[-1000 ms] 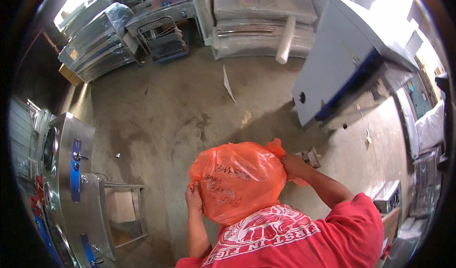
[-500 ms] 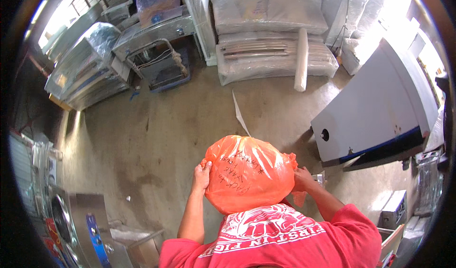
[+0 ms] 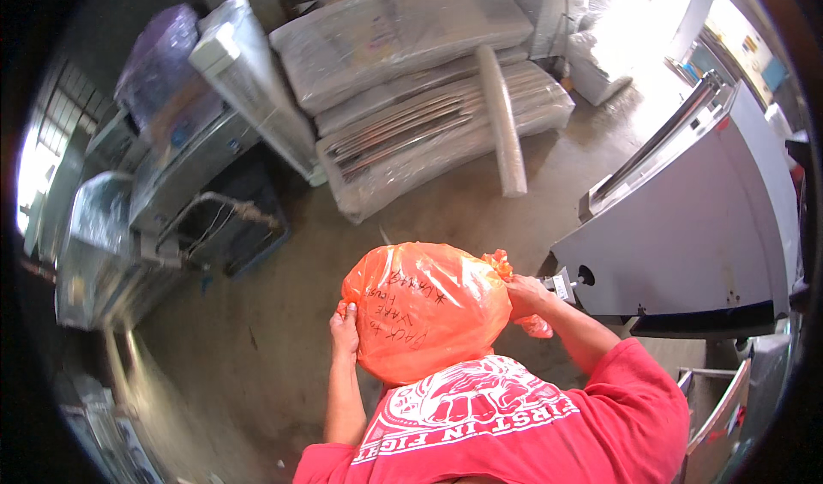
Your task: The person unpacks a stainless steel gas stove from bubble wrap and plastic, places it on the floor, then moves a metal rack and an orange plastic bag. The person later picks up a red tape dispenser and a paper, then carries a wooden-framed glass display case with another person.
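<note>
A full orange plastic bag [image 3: 429, 308] with dark handwriting on it is held up against the front of my red shirt. My left hand [image 3: 345, 333] grips a bunched bit of the bag at its left side, fingers closed. On the other side, my right hand [image 3: 526, 295] is closed around the bag's gathered neck, and a loose orange end hangs below the fist. What the bag holds is hidden.
Ahead lies a plastic-wrapped couch [image 3: 403, 42] with a pale wrapped roll [image 3: 501, 124] leaning on it. A large grey cabinet-like unit [image 3: 686, 218] stands close on the right. At left is a hand cart [image 3: 257, 227] beside wrapped equipment [image 3: 99, 244]. Concrete floor [image 3: 257, 330] lies between.
My view has swung to the right and nearer the wrapped couch. The orange bag stays in both hands, slightly further left in view.
</note>
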The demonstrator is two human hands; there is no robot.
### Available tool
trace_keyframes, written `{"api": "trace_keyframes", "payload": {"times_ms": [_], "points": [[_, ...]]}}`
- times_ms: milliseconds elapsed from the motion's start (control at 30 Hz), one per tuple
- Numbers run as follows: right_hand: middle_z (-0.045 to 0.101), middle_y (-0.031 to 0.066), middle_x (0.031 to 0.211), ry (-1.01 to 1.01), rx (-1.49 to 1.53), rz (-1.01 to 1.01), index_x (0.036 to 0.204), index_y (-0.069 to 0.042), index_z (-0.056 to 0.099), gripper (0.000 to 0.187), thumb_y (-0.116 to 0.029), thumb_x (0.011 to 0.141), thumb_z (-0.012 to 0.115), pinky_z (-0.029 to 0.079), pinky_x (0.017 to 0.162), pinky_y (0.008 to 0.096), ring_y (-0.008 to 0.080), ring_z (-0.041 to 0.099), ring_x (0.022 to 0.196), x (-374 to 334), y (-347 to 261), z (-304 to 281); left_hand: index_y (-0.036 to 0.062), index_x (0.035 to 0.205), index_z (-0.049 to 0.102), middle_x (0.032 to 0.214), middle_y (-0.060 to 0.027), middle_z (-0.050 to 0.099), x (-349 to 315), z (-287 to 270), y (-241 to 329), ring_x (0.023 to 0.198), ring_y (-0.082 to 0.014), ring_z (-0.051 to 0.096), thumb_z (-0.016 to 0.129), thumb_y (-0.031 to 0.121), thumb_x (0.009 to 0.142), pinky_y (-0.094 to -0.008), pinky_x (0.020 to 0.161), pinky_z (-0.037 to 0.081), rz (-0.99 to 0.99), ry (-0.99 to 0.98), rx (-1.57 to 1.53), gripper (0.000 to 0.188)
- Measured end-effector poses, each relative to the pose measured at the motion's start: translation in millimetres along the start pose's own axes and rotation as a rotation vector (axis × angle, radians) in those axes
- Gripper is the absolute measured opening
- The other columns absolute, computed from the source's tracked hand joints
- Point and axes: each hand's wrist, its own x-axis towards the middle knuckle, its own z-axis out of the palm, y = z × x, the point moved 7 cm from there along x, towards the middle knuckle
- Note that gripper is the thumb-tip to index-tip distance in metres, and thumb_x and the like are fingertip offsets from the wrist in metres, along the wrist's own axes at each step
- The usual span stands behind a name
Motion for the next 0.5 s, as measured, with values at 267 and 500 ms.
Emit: {"api": "trace_keyframes", "payload": {"times_ms": [267, 500], "points": [[0.07, 0.0165, 0.104, 0.07, 0.139, 0.466, 0.114, -0.017, 0.066, 0.059, -0.045, 0.064, 0.076, 0.054, 0.08, 0.0499, 0.0379, 0.066, 0.096, 66.4, 141.0, -45.9, -0.0004, 0.123, 0.062, 0.112, -0.004, 0.067, 253.2, 203.7, 38.1, 0.097, -0.0121, 0.062, 0.055, 0.016, 0.102, -0.0296, 0.088, 0.051, -0.151, -0.391, 0.066, 0.027], [0.071, 0.0181, 0.101, 0.245, 0.395, 0.92, 0.108, -0.011, 0.069, 0.058, -0.048, 0.064, 0.078, 0.054, 0.084, 0.0494, 0.0392, 0.066, 0.098, 71.5, 197.7, -89.4, -0.0009, 0.124, 0.063, 0.109, -0.0057, 0.069, 408.1, 472.7, 105.3, 0.097, -0.0155, 0.063, 0.058, 0.023, 0.1, -0.0331, 0.088, 0.05, -0.083, -0.975, 0.439, 0.034]]}}
